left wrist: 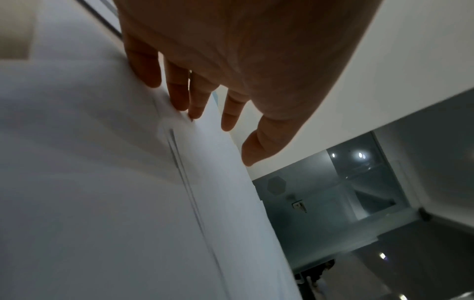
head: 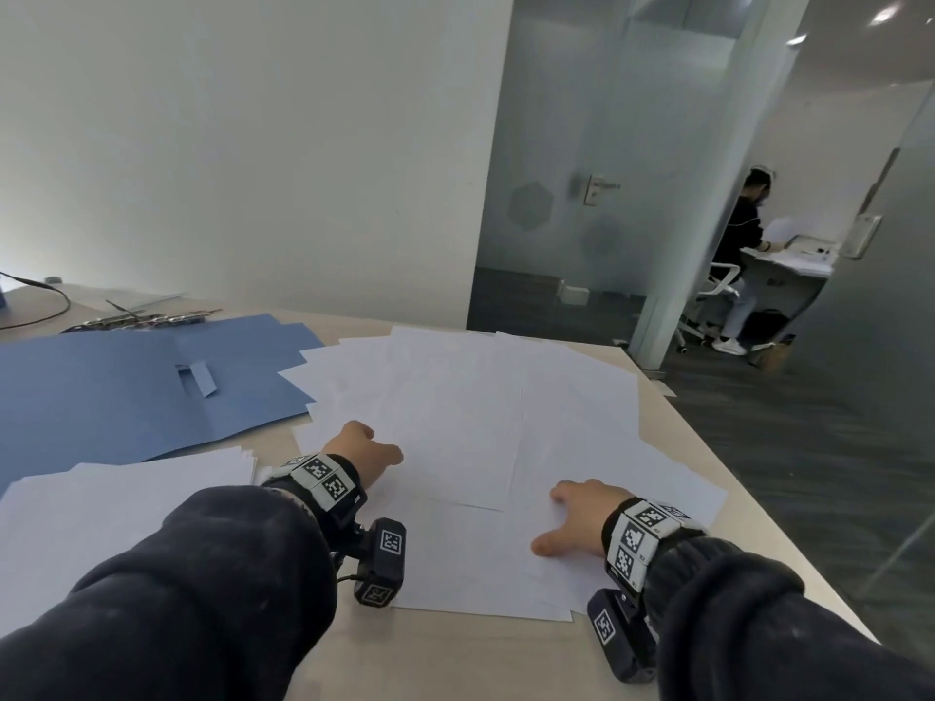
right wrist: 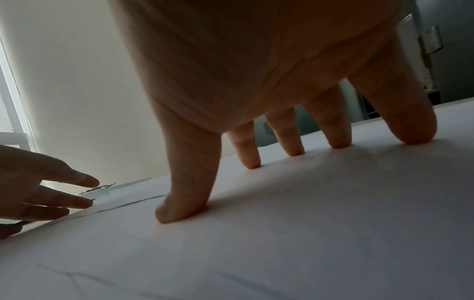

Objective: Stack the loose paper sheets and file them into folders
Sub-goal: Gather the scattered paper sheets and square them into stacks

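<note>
We are looking at an office. Frosted glass partition walls (head: 582, 144) are enclosing the room, and a person in dark clothes (head: 738, 230) is sitting at a white desk (head: 799, 265) beyond them, over grey carpet (head: 809, 447).

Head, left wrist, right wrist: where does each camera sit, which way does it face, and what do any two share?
Head: on the head, facing forward and down at the table, loose sheets and blue folder; both sleeves, left hand and right hand show.
Left wrist: under the left palm, facing along straight fingers touching sheets.
Right wrist: under the right palm, spread fingers pressing sheets.
Shared: the right wrist view also shows the left hand; all show the sheets.
</note>
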`<state>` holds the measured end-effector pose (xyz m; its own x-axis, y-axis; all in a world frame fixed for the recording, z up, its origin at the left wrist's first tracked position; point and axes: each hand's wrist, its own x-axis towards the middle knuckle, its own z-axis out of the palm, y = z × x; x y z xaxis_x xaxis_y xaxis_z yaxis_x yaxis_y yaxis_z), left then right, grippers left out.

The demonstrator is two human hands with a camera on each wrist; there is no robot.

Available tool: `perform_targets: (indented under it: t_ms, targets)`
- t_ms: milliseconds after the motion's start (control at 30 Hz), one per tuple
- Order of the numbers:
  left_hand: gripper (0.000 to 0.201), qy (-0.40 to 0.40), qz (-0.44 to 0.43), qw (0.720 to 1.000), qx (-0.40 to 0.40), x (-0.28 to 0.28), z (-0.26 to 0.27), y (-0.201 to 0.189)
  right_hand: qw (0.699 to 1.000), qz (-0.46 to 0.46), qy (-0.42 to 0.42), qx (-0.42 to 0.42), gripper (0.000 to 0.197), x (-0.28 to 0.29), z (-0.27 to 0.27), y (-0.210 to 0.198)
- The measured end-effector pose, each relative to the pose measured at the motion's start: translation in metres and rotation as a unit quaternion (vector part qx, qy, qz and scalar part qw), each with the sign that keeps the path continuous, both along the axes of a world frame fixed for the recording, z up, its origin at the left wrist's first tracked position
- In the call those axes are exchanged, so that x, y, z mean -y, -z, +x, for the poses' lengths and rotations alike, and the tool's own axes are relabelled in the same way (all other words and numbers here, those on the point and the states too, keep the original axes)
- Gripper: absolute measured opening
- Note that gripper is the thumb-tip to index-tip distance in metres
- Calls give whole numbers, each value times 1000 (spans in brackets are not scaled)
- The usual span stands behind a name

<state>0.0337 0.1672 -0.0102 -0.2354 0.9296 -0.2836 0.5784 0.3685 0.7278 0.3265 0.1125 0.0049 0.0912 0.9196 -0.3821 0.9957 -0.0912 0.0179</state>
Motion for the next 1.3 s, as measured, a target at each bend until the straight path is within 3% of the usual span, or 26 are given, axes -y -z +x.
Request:
perform_targets:
  t_ms: [167, 333, 500, 667, 867, 933, 1033, 1300]
  targets:
    - [82, -11, -29, 998, -51, -20, -1, 1, 1000, -8, -6, 11, 94, -2, -4, -7]
    - [71, -10, -12, 1000, -23, -30, 3, 1, 1000, -13, -14, 16, 95, -5, -5, -10]
    - [68, -3, -21, 999, -50, -39, 6, 1, 999, -20, -17, 22, 90, -8, -6, -12]
    - [82, 7, -54, 992, -114, -45, 18, 1, 999, -23, -22, 20, 90, -9, -5, -9]
    - [85, -1, -48, 996, -69, -59, 30, 2, 999, -22, -28, 24, 90, -8, -3, -8]
    - [76, -9, -40, 999, -31, -59, 32, 0, 999, -19, -32, 24, 90, -9, -3, -8]
    - [33, 1, -54, 998, -38, -59, 34, -2, 999, -16, -36, 24, 90, -10, -2, -7]
    - [30, 49, -22, 998, -34, -52, 37, -3, 999, -8, -41, 17, 91, -7, 4, -5]
